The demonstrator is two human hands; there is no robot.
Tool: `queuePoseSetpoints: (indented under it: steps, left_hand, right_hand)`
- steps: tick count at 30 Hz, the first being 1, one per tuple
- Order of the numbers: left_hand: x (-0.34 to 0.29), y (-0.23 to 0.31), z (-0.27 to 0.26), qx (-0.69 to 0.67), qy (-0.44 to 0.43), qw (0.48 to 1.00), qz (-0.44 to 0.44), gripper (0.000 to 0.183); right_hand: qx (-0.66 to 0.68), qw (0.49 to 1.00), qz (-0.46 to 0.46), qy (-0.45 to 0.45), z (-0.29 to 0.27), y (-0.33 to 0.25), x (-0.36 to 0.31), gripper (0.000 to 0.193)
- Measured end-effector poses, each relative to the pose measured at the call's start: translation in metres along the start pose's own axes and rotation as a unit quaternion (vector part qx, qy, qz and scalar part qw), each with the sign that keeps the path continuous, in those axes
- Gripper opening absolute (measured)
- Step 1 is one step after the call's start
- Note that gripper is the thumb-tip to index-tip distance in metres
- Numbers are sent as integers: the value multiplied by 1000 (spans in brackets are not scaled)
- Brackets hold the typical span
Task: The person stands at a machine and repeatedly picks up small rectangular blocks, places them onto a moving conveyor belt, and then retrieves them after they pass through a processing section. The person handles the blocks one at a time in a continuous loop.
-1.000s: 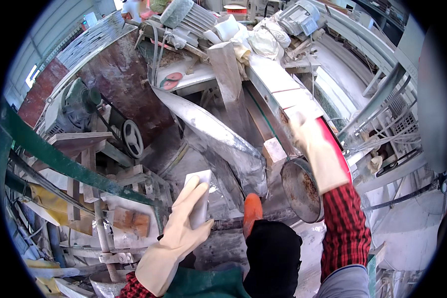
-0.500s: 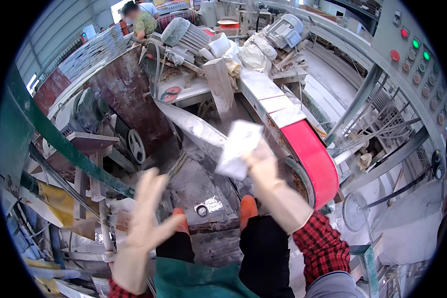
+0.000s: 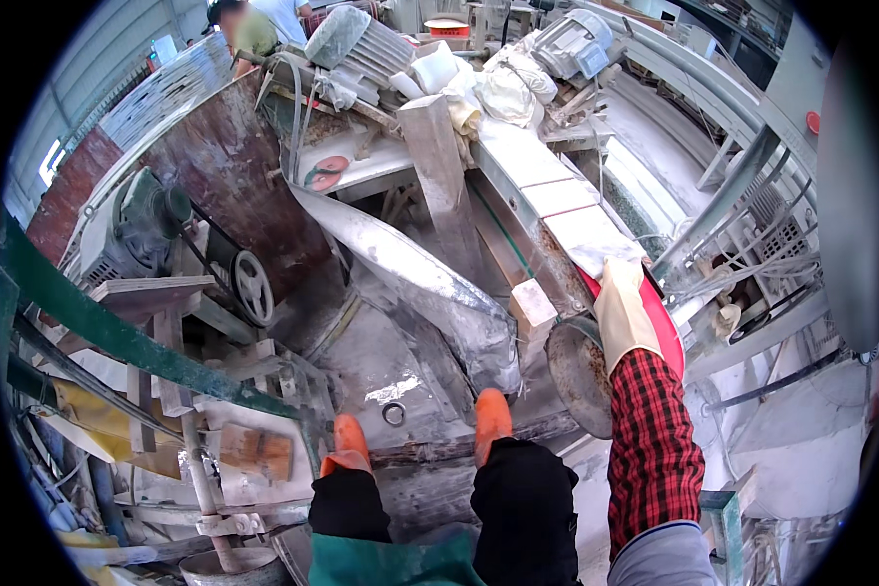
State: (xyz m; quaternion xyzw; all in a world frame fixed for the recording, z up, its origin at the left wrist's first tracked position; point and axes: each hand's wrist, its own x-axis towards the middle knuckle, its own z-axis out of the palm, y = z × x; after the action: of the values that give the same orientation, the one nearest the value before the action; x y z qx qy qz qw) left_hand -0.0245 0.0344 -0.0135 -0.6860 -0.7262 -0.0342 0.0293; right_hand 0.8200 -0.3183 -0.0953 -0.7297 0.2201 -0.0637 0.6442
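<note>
A row of white rectangular tiles (image 3: pixel 542 171) lies end to end on a narrow red conveyor belt (image 3: pixel 662 322). My right hand (image 3: pixel 625 301), in a cream rubber glove, reaches over the belt's near end. Its fingers are at the near edge of the closest white tile (image 3: pixel 594 234), which lies flat against the row. The glove partly hides the fingertips and that edge. My left hand is out of the picture.
Motors (image 3: pixel 359 47) and a wooden post (image 3: pixel 442 186) stand beyond the belt. At left are a green rail (image 3: pixel 137 327) and a handwheel (image 3: pixel 253 286). A rusty pulley (image 3: pixel 578 376) sits under the belt's end. A person (image 3: pixel 254 29) works at the far left.
My right hand has carried the white tile rightward and laid it on the red belt behind the others. My left hand, open before, has left the view.
</note>
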Motion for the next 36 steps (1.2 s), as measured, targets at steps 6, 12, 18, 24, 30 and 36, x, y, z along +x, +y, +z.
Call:
queuePoseSetpoints:
  steps: [6,12,18,24,30,36]
  left_hand:
    - [0,36,-14,-68,-45,996,-25,65]
    - [2,8,3,-61,28,998,7,63]
    - [-2,12,-4,-91,18,996,15,62]
    - [3,17,-14,-225,-45,972,53,65]
    - [-2,127,-46,-545,-207,807,94,75]
    - [-71,411,-102,-408,-137,678,596,63]
  right_hand:
    - [-112,990,21,-83,-36,-25,-6,24]
    - [26,995,-30,-89,-69,-19,-21,41]
    - [238,958,47,-150,-40,-38,-35,43]
    - [-132,958,-225,-117,-13,-22,-69,43]
    - [-7,726,78,-683,47,-29,-296,37]
    - [62,750,87,-653,61,-41,-423,61]
